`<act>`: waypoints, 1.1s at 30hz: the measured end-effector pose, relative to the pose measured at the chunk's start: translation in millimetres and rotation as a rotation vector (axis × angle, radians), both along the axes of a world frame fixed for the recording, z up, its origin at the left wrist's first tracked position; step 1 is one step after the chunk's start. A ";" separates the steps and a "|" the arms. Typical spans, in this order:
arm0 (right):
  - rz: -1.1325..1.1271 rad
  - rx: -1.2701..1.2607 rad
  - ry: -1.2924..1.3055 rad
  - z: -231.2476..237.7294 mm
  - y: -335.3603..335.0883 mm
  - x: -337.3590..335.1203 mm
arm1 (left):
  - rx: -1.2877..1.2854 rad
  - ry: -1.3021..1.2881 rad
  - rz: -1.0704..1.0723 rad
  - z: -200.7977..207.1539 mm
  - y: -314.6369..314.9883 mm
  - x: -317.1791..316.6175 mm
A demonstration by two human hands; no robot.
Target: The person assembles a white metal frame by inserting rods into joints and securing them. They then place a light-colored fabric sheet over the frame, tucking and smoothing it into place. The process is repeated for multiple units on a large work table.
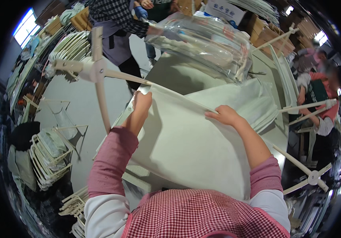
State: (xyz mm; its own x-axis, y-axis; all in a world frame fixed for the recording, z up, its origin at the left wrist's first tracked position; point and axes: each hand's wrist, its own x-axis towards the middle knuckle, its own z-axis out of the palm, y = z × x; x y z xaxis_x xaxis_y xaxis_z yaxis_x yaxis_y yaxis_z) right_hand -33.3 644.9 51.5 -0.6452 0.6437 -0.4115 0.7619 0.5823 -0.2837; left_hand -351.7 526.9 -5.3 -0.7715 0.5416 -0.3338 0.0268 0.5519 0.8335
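Note:
White fabric (190,139) hangs stretched in front of me, its upper edge running from upper left down to the right. My left hand (140,106) is closed on its upper left corner, beside a beige pole (127,76) that enters the hem. That pole joins a cross-shaped beige foot (92,70) at the left. Farther right, my right hand (227,116) pinches the same edge between thumb and fingers; some fingers are hidden behind the cloth. Another cross-shaped foot (313,177) stands at the lower right, its pole reaching toward the fabric's right side.
A table (174,65) ahead bears folded pale cloth (242,97) and a clear plastic bag (206,45) of parts. A co-worker in a checked sleeve (115,20) stands behind it; others work at the right. Stacked beige frames (49,158) lie at the left.

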 end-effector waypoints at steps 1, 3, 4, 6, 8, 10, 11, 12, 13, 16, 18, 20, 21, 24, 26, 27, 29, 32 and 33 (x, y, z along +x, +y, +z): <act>0.014 -0.007 0.053 -0.3 0.7 -13.2 | 0.096 -0.093 -0.013 -4.8 0.3 -4.1; 0.097 0.047 0.127 -3.7 1.9 -55.3 | 0.241 -0.167 0.024 -10.9 4.9 -10.4; 0.133 0.078 0.157 -5.7 1.4 -78.3 | 0.253 -0.114 -0.005 -12.8 6.5 -12.9; 0.121 0.065 0.283 -8.8 -0.7 -119.2 | 0.289 -0.009 -0.052 -15.0 7.4 -16.0; 0.062 0.020 0.401 -13.5 -5.3 -152.5 | 0.321 -0.031 -0.065 -16.7 6.4 -18.5; 0.015 -0.038 0.466 -18.0 -7.5 -174.5 | 0.360 -0.138 -0.072 -20.4 5.5 -21.6; -0.004 -0.074 0.470 -20.7 -8.0 -182.1 | 0.368 -0.148 -0.068 -23.9 6.0 -22.5; -0.011 -0.115 0.501 -23.4 -7.8 -186.9 | 0.371 -0.203 -0.068 -28.2 7.0 -22.8; -0.023 -0.098 0.434 -26.4 -6.9 -190.6 | 0.396 -0.252 -0.060 -33.3 8.3 -23.5; 0.028 -0.036 0.371 -31.9 -1.3 -199.2 | 0.251 -0.145 -0.106 -47.1 16.8 -19.2; 0.075 -0.009 0.391 -32.6 3.0 -202.3 | 0.393 -0.178 -0.179 -52.2 18.6 -12.2; 0.106 -0.047 0.406 -33.0 8.6 -203.9 | 0.338 -0.098 -0.157 -51.6 21.6 -7.1; 0.144 -0.036 0.425 -33.7 11.1 -204.6 | 0.328 0.003 -0.160 -49.2 22.6 -6.0; 0.123 -0.052 0.361 -37.2 14.9 -196.1 | 0.242 0.118 -0.154 -33.8 22.7 -6.5; 0.132 0.072 0.315 -39.6 14.3 -183.1 | 0.104 0.128 -0.167 -20.0 20.4 -6.6; 0.147 0.185 0.283 -40.5 12.9 -174.9 | 0.046 0.075 -0.184 -13.4 17.9 -7.5; 0.128 0.227 0.233 -39.6 11.4 -150.3 | 0.018 0.066 -0.155 -3.2 15.7 -6.4; 0.038 0.145 0.162 -29.5 9.3 -91.0 | 0.054 0.057 -0.143 0.5 14.2 -0.1; 0.063 0.134 0.176 -26.4 9.7 -70.3 | 0.036 0.139 -0.124 -1.6 15.2 1.8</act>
